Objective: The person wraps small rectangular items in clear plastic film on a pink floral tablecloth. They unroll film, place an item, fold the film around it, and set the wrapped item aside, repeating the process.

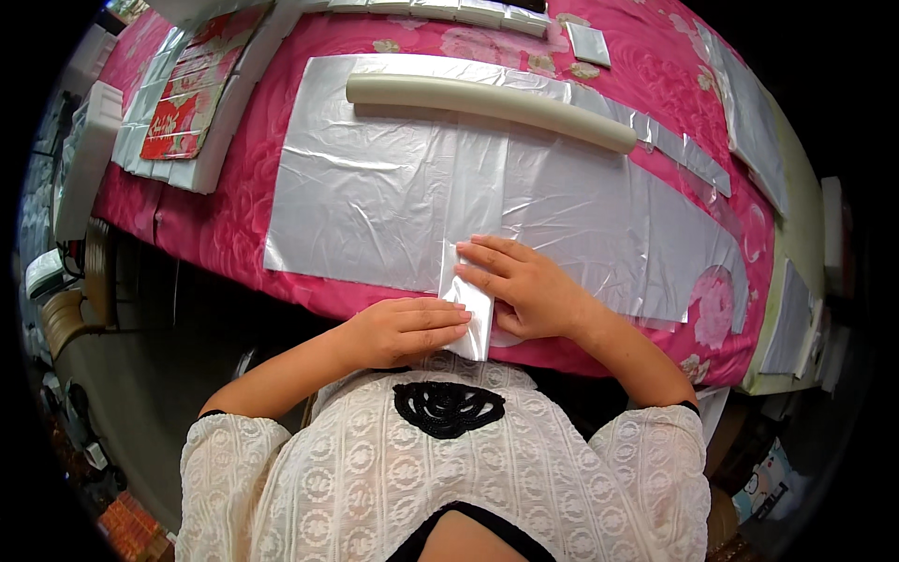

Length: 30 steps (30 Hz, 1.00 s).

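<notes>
A narrow folded strip of clear, shiny plastic film [471, 290] runs toward me over the near table edge. My left hand [407, 330] lies across its near end from the left, fingers straight and together, with the thumb hidden. From the right, my right hand [529, 290] rests on the strip a little farther up. Its fingers are stretched out over the film, and the thumb is beside the strip's right edge. Beneath and beyond the hands, wide sheets of plastic film [361, 197] lie spread on the table. A long cream-coloured tube [487, 106] lies across their far part.
A pink floral cloth [239, 220] covers the table. White stacked packs with a red patterned sheet [192, 98] stand at the far left. A small clear packet [588, 44] lies at the back. More film [744, 117] lies at the right. A chair [70, 314] stands left of the table.
</notes>
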Motion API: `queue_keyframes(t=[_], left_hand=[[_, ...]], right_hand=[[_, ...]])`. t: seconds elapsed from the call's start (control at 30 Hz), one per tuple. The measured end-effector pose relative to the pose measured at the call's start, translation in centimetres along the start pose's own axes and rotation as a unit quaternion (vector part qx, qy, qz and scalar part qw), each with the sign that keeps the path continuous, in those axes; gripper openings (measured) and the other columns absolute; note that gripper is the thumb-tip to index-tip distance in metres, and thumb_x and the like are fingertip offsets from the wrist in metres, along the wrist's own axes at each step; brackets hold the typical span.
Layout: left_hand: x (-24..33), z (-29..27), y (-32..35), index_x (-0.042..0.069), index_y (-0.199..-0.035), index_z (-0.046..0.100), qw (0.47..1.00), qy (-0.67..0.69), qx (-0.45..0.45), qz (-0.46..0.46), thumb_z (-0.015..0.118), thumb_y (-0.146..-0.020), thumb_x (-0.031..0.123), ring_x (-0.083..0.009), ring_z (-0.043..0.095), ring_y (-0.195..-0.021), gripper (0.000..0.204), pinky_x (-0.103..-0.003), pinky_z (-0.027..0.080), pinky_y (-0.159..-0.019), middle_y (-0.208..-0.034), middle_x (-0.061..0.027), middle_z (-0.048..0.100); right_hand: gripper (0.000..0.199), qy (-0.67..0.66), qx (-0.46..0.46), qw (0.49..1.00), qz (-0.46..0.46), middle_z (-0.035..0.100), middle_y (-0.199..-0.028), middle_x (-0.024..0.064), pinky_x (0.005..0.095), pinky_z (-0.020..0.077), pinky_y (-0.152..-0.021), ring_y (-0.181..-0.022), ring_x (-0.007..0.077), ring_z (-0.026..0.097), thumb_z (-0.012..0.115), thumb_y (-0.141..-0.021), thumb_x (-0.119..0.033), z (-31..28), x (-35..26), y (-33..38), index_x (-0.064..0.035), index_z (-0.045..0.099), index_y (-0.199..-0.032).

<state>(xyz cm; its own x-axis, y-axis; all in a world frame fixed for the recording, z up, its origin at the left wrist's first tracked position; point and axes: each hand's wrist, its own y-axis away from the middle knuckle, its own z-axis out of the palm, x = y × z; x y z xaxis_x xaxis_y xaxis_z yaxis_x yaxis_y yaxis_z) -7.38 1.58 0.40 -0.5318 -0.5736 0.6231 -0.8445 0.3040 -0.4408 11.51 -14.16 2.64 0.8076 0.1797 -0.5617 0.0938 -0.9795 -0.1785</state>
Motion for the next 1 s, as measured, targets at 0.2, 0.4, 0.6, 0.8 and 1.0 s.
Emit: queue_keyframes(t=[0.2,0.4,0.6,0.8,1.0], left_hand=[[-0.6,-1.5,-2.1,0.005,-0.127,0.047,0.981,-0.17,-0.054,-0.075,0.07,-0.059,0.019,-0.0268,0.045,-0.123,0.073,-0.043,0.035,-0.102,-0.129,-0.0113,0.05],[-2.5,-1.2,-3.0,0.002,-0.124,0.049,0.972,-0.199,-0.007,-0.125,0.066,-0.062,0.015,-0.0265,0.057,-0.106,0.066,-0.039,0.044,-0.089,-0.113,-0.0122,0.059],[-2.1,-2.3,-4.8,-0.004,-0.13,0.039,0.924,0.046,0.093,-0.369,0.06,-0.08,0.025,-0.031,0.057,-0.099,0.061,-0.04,0.043,-0.086,-0.115,-0.0181,0.056],[-2.0,-0.1,-5.2,-0.006,-0.14,0.021,0.962,-0.179,0.047,-0.201,0.058,-0.083,0.032,-0.0358,0.033,-0.128,0.078,-0.043,0.026,-0.105,-0.141,-0.0233,0.03],[-1.8,2.3,-4.8,-0.007,-0.139,0.021,0.931,-0.241,-0.064,-0.267,0.052,-0.083,0.041,-0.0344,0.014,-0.139,0.08,-0.045,0.009,-0.111,-0.147,-0.0236,0.019]], right_hand=[[0.037,0.105,0.146,0.983,0.038,0.06,-0.112,0.0085,0.0355,0.0476,-0.086,-0.102,0.0267,0.056,0.065,-0.068,-0.005,2.1,0.2,0.5,-0.0062,0.063,-0.104],[0.028,0.072,0.166,0.981,0.066,0.064,-0.096,0.0065,0.0336,0.0497,-0.071,-0.085,0.0238,0.06,0.064,-0.07,-0.008,1.1,0.3,0.4,-0.0066,0.066,-0.097],[0.02,-0.216,0.129,0.893,0.373,0.063,-0.061,0.0095,0.03,0.0467,-0.056,-0.055,0.0199,0.061,0.06,-0.083,-0.017,-1.0,1.0,-1.7,0.0022,0.067,-0.084],[0.025,-0.327,0.043,0.814,0.478,0.062,-0.06,0.0069,0.0254,0.0468,-0.049,-0.052,0.0119,0.061,0.061,-0.084,-0.02,-2.5,3.2,-3.6,0.0034,0.066,-0.076],[0.023,-0.343,0.045,0.799,0.491,0.061,-0.06,0.0039,0.0224,0.043,-0.045,-0.048,0.0091,0.058,0.062,-0.084,-0.02,-2.3,3.3,-3.6,0.0022,0.064,-0.079]])
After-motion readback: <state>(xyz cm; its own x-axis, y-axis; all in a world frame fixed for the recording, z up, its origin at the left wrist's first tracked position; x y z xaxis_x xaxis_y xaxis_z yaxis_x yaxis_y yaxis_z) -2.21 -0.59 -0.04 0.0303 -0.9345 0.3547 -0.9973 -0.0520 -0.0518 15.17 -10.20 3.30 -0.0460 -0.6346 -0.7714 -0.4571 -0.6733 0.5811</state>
